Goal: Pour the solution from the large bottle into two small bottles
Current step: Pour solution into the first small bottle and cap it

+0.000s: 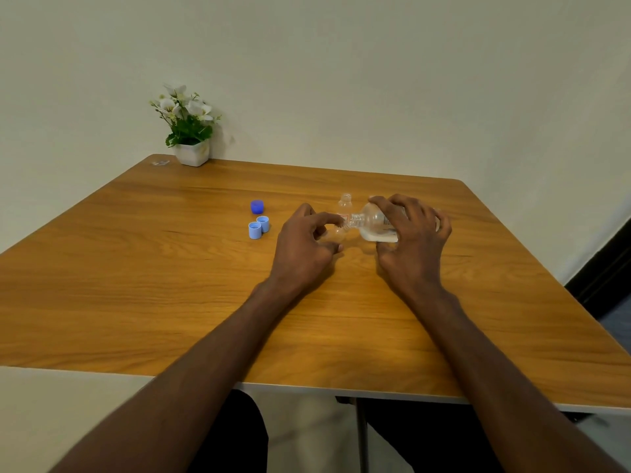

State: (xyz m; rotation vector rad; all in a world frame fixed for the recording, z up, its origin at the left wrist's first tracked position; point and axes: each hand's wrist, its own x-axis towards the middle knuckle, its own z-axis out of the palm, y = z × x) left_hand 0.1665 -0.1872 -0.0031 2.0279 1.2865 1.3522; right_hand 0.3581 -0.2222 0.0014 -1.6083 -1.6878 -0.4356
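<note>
Both forearms reaching over the near edge of the wooden counter (170, 268) toward its middle. Right hand (415, 238) curled from above round the large bottle (374, 221), tipped on its side with the neck pointing to 9 o'clock. Left hand (305, 245) cupped, fingers and thumb bent round a small bottle (333, 233) just below that neck. Most of this small bottle hidden behind the left hand; hard to tell whether the two mouths touch or any stream runs. Clear plastic large bottle, whitish liquid pooled along its lower side. Second small bottle (345, 204) upright and uncapped at 12 o'clock of the pour. Dark blue cap (257, 206) and two light blue caps (258, 227) at 9 o'clock of the hands, apart from them
</note>
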